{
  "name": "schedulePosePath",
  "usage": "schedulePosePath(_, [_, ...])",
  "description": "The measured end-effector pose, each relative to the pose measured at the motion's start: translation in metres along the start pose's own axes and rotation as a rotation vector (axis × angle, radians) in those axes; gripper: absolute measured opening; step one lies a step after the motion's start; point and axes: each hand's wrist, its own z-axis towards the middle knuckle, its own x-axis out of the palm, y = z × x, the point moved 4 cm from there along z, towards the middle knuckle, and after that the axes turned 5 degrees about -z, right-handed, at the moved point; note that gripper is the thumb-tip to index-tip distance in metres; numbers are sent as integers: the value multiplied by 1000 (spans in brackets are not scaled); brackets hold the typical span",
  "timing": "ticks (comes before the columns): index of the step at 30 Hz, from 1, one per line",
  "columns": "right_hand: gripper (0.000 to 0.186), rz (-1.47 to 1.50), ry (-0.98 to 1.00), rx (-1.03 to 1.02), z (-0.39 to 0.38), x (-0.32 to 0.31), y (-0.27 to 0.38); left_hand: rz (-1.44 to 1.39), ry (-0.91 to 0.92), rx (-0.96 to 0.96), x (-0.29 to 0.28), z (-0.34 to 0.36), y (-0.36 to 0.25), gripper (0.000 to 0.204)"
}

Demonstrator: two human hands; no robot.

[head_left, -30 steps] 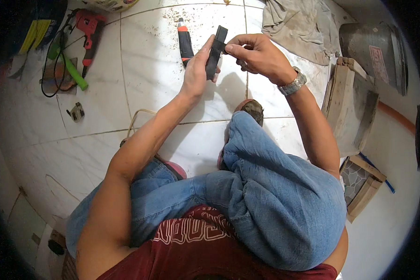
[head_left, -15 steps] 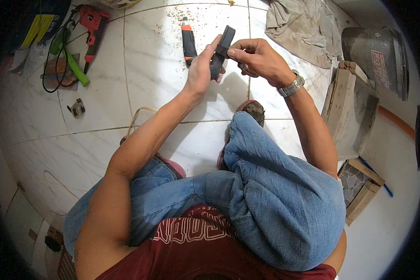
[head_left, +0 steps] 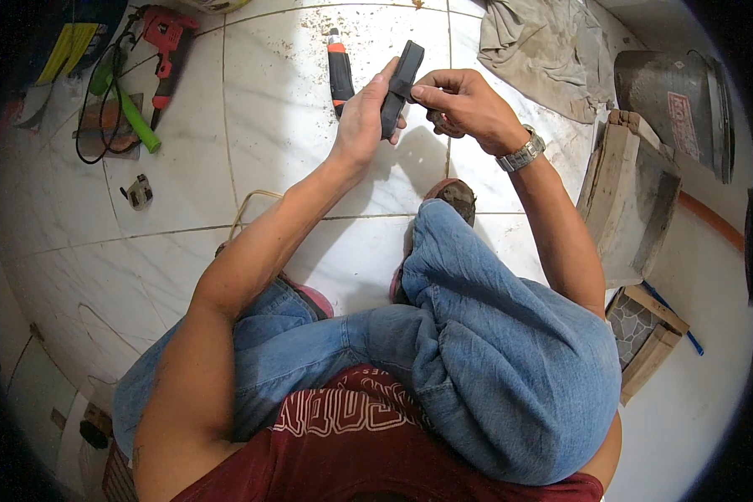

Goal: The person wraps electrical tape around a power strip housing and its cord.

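Note:
A long, narrow black case (head_left: 409, 63) with a band around its middle lies across my left hand (head_left: 362, 121), whose fingers and thumb close around it. With a pinch of thumb and fingertip, my right hand (head_left: 456, 100) holds the right end of the black band (head_left: 402, 87). The other right fingers are curled. Just left of the case, a black and orange tool (head_left: 340, 75) with a short metal tip lies on the tiled floor.
A red drill (head_left: 167, 50) and a green-handled tool (head_left: 134, 117) lie at the far left, near a small metal piece (head_left: 139, 192). To the right are a grey cloth (head_left: 544, 54), a wooden box (head_left: 632, 192) and a dark bucket (head_left: 669, 109). Crumbs (head_left: 309, 29) speckle the far tiles.
The black case has tilted in my left hand, so more of its broad face shows. My right hand has moved very slightly and keeps its pinch on the band.

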Motion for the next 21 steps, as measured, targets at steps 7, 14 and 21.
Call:
schedulePosePath(7, [24,-4,4,7,2,1,-1,-28,-16,20,1,1,-2,65])
schedulePosePath(14, [26,-32,6,-10,2,-1,-1,-9,-22,10,2,1,-3,66])
schedulePosePath(21, [27,-12,14,6,2,0,-1,-34,-13,12,3,2,-1,62])
